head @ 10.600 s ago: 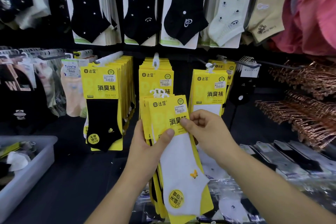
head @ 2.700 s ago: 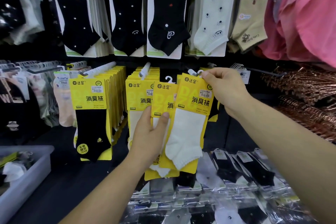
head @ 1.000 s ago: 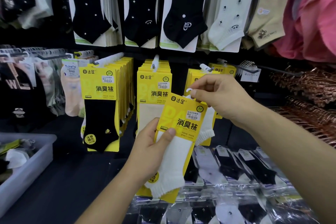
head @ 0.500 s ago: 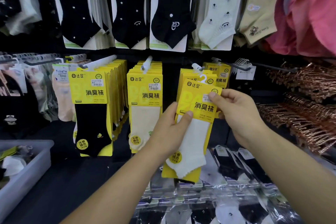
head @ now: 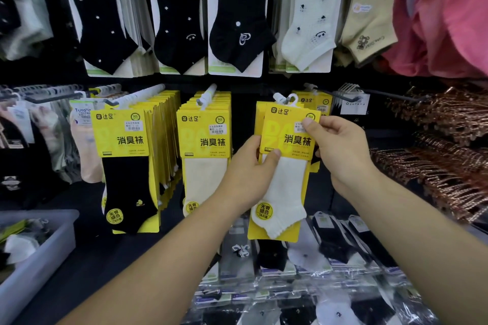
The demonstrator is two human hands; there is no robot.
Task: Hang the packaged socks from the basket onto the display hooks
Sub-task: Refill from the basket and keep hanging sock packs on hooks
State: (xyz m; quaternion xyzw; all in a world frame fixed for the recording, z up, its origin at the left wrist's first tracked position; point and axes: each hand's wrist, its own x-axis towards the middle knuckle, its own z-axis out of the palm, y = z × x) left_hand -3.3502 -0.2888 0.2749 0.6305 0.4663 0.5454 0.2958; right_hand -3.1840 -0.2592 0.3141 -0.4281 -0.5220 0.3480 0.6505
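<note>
Dark display wall fills the view, hung in rows. Upper row: carded socks, black dotted pairs at centre, a cream pair and a tan pair to the right, pink garments at far right. Copper-coloured hangers are racked in tiers at right. Grey basket sits at lower left, holding loose packaged socks. Flat bagged socks lie in overlapping rows on the counter below the hooks. Middle row: three stacks of yellow-carded socks on pegs. Left stack shows a black sock pack in front; centre stack shows a cream sock pack. Right stack: the front white sock pack hangs with its white plastic hanger loop at the tip of the display hook; whether the loop is fully seated on the hook cannot be told. Left hand grips the pack's left edge, thumb pressed on the front where card meets sock, fingers behind. Right hand pinches the card's upper right corner, thumb on the front over the round seal, fingers curled behind. A round yellow sticker sits on the sock's heel.
</note>
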